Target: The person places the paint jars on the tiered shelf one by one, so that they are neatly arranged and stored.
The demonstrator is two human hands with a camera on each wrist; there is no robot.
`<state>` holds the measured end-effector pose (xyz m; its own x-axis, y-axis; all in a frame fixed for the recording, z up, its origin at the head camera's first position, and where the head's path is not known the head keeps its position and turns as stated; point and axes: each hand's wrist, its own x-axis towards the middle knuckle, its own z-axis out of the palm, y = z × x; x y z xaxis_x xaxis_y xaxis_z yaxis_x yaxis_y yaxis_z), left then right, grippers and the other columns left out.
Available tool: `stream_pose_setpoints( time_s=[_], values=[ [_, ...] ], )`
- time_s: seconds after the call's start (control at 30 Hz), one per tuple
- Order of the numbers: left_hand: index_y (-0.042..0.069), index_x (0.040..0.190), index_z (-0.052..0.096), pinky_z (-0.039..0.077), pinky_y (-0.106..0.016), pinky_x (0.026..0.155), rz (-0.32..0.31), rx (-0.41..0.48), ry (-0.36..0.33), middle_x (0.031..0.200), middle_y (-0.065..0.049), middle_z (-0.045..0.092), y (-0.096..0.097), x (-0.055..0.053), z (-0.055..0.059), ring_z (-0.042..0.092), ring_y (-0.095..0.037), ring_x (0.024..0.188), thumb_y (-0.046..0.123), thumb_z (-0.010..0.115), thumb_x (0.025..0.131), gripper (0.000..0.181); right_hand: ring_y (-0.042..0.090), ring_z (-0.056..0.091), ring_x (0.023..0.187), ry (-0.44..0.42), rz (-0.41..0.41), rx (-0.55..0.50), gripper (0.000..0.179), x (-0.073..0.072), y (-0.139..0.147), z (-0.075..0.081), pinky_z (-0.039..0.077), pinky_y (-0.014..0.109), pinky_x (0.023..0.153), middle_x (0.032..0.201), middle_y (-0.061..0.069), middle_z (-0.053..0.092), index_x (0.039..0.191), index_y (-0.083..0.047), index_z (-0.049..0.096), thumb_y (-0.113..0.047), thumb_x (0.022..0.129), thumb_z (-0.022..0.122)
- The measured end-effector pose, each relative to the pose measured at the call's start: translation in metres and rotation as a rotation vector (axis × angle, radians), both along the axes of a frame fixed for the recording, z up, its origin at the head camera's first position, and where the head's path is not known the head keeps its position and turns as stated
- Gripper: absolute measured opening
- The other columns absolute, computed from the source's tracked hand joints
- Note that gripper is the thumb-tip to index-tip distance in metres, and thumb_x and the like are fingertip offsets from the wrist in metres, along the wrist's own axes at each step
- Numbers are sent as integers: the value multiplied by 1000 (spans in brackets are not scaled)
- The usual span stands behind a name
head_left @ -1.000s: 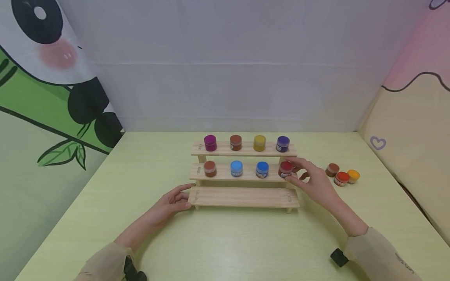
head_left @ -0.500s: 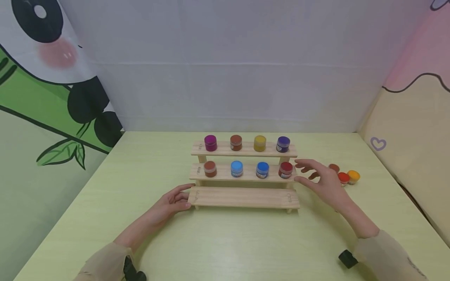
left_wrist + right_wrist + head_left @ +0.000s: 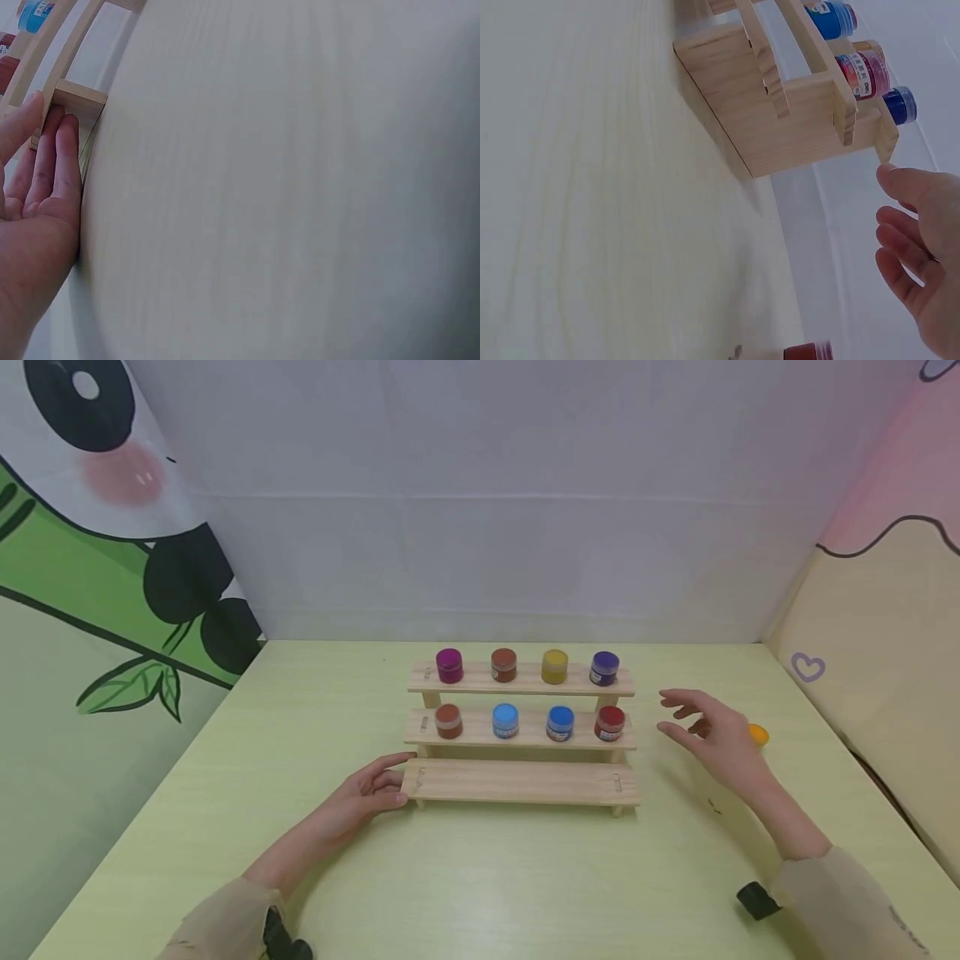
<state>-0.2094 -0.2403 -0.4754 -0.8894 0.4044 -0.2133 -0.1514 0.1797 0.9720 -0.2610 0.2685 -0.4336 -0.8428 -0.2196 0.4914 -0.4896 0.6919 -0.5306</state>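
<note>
A three-tier wooden rack [image 3: 521, 779] stands on the table, its lowest shelf bare. Paint jars line the upper tiers; a dark red jar [image 3: 610, 724] ends the middle row beside a blue one [image 3: 559, 723]. My left hand [image 3: 367, 797] holds the lowest shelf's left end, thumb on top and fingers [image 3: 66, 154] beneath. To the right of the rack, my right hand [image 3: 716, 739] hovers with nothing in it, fingers loosely bent. Behind it shows part of an orange-yellow jar [image 3: 760, 735]. In the right wrist view a red jar [image 3: 808, 351] appears at the bottom edge.
On the top tier are a magenta jar [image 3: 449, 666], a brown jar [image 3: 503, 665], a yellow jar [image 3: 554, 667] and a dark blue jar [image 3: 603, 668]. Pale table surface [image 3: 517, 877] lies in front of the rack. A grey-white backdrop [image 3: 487, 568] rises behind.
My right hand has let go of the dark red jar on the middle shelf and moved right, now covering most of the loose jars. The left hand stays in place.
</note>
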Motion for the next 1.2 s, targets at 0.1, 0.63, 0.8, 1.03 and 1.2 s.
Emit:
stream_pose_setpoints(
  time_s=[0.1,0.63,0.8,1.03,1.2],
  values=[
    [10,155,25,47,-18,95,2,-5,-3,119,8,65,0,0,1,62,-5,108,17,62,97,69,-17,49,84,0,-32,9,43,-4,6,-2,44,4,68,111,14,72,128,-8,63,-10,87,75],
    [9,156,24,48,-18,94,4,-1,-5,118,8,66,-1,1,2,63,-4,107,17,62,97,70,-11,49,76,-105,-149,6,44,-17,35,-14,40,8,65,114,19,66,132,-7,59,-19,91,71],
    [10,156,24,48,-18,94,6,-5,-7,119,8,66,0,2,3,63,-4,107,17,62,97,70,-10,48,77,-152,-144,13,48,-19,41,-20,41,11,63,120,22,64,135,-5,56,-23,93,70],
    [11,156,25,47,-18,94,13,-21,-10,119,6,65,0,3,5,63,-5,107,18,63,97,70,-12,47,80,-208,-148,20,51,-21,44,-24,41,11,66,116,21,65,136,-4,54,-26,93,69],
    [11,156,25,48,-18,94,13,-18,-11,119,6,65,0,3,5,63,-5,107,18,63,97,70,-12,47,81,-233,-155,37,50,-23,46,-26,41,12,67,114,20,66,133,-2,56,-27,93,70]
  ],
)
